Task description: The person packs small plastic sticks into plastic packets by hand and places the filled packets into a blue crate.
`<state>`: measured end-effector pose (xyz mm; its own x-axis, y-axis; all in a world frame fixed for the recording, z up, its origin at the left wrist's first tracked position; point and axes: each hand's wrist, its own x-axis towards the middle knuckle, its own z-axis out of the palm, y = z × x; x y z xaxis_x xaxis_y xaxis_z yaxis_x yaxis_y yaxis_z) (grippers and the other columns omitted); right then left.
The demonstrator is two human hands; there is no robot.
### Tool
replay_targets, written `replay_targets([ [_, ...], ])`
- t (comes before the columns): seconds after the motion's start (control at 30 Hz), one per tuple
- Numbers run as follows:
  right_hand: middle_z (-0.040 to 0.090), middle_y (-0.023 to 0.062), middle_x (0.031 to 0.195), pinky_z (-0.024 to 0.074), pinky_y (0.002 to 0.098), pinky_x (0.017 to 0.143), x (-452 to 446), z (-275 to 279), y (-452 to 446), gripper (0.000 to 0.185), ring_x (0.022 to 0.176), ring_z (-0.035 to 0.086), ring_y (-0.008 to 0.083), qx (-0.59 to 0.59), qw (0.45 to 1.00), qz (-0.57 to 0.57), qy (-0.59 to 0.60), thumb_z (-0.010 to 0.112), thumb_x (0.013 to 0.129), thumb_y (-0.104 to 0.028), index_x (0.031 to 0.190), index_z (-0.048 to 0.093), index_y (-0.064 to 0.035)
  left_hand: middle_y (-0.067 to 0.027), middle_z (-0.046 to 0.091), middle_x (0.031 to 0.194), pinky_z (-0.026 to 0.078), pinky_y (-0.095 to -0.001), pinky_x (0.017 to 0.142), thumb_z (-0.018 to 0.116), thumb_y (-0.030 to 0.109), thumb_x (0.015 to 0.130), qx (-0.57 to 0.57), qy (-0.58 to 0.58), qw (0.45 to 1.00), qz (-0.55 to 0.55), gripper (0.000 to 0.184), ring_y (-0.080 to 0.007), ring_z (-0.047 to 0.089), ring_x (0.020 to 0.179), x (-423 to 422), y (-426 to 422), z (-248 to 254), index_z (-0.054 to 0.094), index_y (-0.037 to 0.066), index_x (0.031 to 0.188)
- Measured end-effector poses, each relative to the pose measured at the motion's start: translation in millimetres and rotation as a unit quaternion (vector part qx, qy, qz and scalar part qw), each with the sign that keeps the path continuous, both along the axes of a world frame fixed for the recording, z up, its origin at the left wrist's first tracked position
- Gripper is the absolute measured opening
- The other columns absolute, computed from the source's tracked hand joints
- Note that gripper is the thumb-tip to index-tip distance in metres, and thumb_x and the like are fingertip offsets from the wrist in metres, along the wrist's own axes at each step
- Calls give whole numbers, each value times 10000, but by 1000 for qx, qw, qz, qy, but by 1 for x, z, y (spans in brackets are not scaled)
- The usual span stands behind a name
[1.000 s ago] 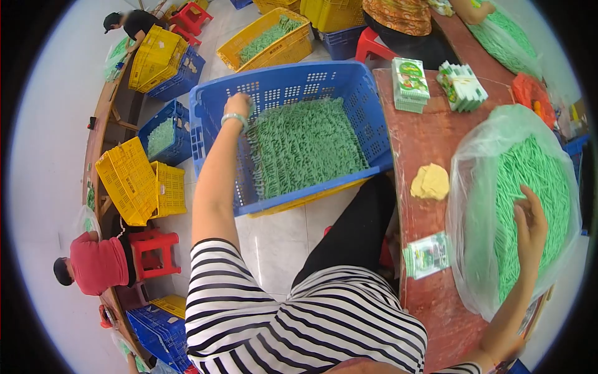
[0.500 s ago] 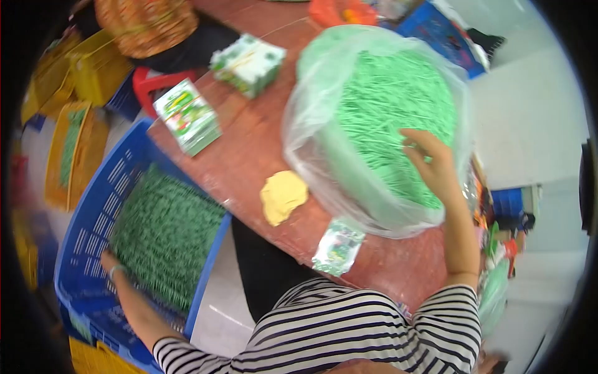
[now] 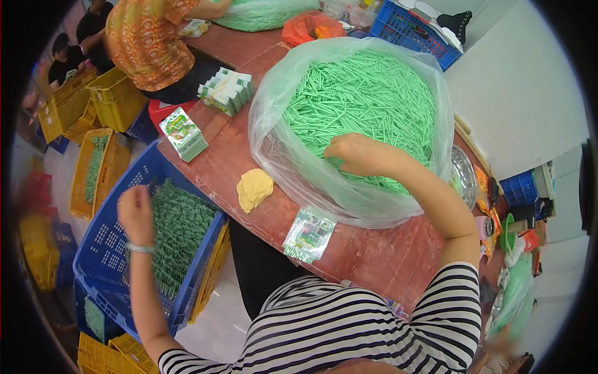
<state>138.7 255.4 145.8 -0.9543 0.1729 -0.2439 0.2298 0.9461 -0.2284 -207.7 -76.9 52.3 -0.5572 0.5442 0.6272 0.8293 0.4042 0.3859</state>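
Green sticks (image 3: pixel 367 103), where?

Heaped in a clear plastic bag (image 3: pixel 271 128), upper middle of the frame, on the red-brown bench (image 3: pixel 374 258).

Right hand (image 3: pixel 358 154)?

Over the near part of that heap, palm down, fingers bent well in, tips close together. Can't tell if it has a stick; the fingertips are too unclear.

Left hand (image 3: pixel 135 212)?

Lower left, raised over the blue crate (image 3: pixel 103 268). Fingers curled, partly closed. Contents of the grip: can't tell. Pale bracelet (image 3: pixel 141 248) on that wrist.

And in the crate?

Green pieces (image 3: pixel 180 230), a broad layer, right of the left hand as framed. Yellow crate edge (image 3: pixel 210 274) shows along its lower right side.

Rest of the bench, quick?

Yellow lump (image 3: pixel 255 190) near the bag, toward the crate. Flat silver-green packets (image 3: pixel 309 235) below the bag, by the bench edge. Upright-looking stack of printed packets (image 3: pixel 184 135) at the corner by the crate; banded packets (image 3: pixel 226 91) just above and right of it.

Anyone else?

Person in an orange patterned top (image 3: pixel 146 43), upper left. Two people in dark clothes further left. Orange-yellow crate (image 3: pixel 87 174) with green pieces, left side, on the floor.
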Motion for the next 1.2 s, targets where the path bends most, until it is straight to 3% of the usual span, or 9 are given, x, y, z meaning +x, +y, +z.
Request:
replay_targets([
  [0.1, 640, 168, 973, 507, 428, 831, 1, 1, 3, 365, 976, 620, 345, -3, 1000, 0, -28, 688, 710, -4, 1073, 647, 1, -113, 627, 818, 480, -357, 681, 707, 161, 805, -51, -249, 957, -139, 170, -256, 603, 749, 130, 39, 19, 664, 28, 902],
  [0.17, 645, 179, 985, 506, 428, 839, 3, 4, 5, 355, 981, 623, 347, 6, 999, -23, -37, 679, 710, -1, 1064, 646, 3, -137, 617, 843, 464, -417, 754, 733, 240, 785, -111, -249, 923, -272, 263, -325, 591, 829, 199, 56, 11, 660, 23, 914],
  [0.3, 654, 191, 1005, 511, 426, 839, 6, 0, 6, 345, 973, 629, 355, 15, 998, -20, -51, 678, 710, -7, 1053, 646, -3, -148, 561, 915, 430, -450, 734, 758, 265, 746, -179, -146, 950, -209, 338, -344, 545, 891, 265, 77, -15, 612, 45, 958],
  [0.43, 665, 190, 951, 518, 428, 806, 8, -2, 8, 338, 931, 640, 362, 6, 999, -16, -30, 679, 688, -6, 1025, 646, -7, -156, 536, 884, 431, -455, 713, 761, 158, 733, -188, -143, 953, -189, 316, -356, 542, 865, 276, 85, -32, 561, 25, 938],
  [0.63, 655, 176, 826, 498, 421, 706, 9, -11, 18, 251, 815, 639, 346, -4, 1000, 18, 2, 656, 657, -19, 905, 625, -2, -154, 561, 800, 458, -390, 673, 737, 30, 717, -118, -269, 927, -232, 261, -328, 584, 762, 268, 90, -41, 552, 9, 899],
  [0.73, 632, 163, 757, 476, 408, 650, 9, -4, 24, 209, 727, 616, 327, -35, 999, 31, 1, 647, 654, -40, 858, 623, -1, -140, 559, 739, 463, -368, 617, 713, 15, 728, -102, -319, 916, -221, 238, -292, 589, 680, 270, 87, -28, 590, -2, 931],
  [0.93, 610, 146, 693, 452, 395, 595, 11, -9, 39, 220, 630, 580, 293, -87, 995, 37, 21, 649, 658, -74, 858, 625, 16, -154, 642, 843, 488, -331, 629, 643, 31, 825, -16, -353, 905, -237, 75, -262, 639, 720, 260, 78, -41, 661, 7, 894],
  [1.07, 633, 172, 732, 464, 414, 626, 18, -6, 41, 221, 682, 600, 321, -127, 992, -3, 24, 637, 674, -83, 874, 640, 11, -35, 680, 916, 489, -245, 733, 597, 59, 908, 54, -636, 720, -274, 119, -71, 612, 811, 249, 72, -42, 641, -1, 1000],
  [1.2, 612, 143, 698, 449, 384, 597, 28, -4, 41, 219, 632, 573, 251, -172, 983, -39, 46, 633, 711, -106, 901, 647, 4, -20, 671, 934, 483, -230, 731, 542, 50, 947, 147, -767, 551, -295, 129, -85, 617, 784, 251, 83, -12, 609, 5, 1047],
])
